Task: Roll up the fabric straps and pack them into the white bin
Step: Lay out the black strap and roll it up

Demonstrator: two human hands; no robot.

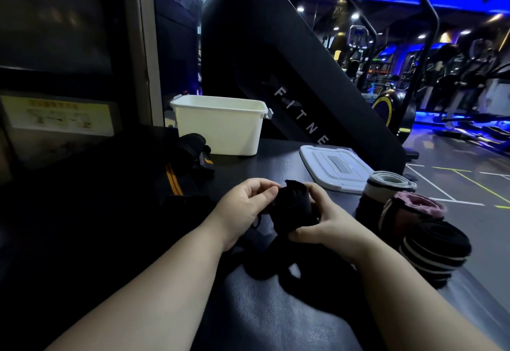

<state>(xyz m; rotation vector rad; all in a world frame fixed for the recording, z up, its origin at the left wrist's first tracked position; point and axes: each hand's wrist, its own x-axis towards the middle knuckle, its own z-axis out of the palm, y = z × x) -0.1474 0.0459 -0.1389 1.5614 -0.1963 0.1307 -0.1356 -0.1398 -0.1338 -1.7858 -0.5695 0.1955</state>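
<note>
Both forearms enter from the bottom edge, cut off near the elbows. The left hand (248, 201) and right hand (323, 223) are close together, each gripping a part-rolled black strap (292, 210). Its loose tail is hard to separate from the dark, textured table (262, 309). Three rolled straps (436, 251) stand at right. The rectangular white bin (220, 127) stands beyond with its interior hidden, and a flat lid (334, 168) lies nearby.

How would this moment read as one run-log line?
step: rolling | black strap: part rolled | left hand: pinches it | right hand: grips it | white bin: open | lid: on table
</note>
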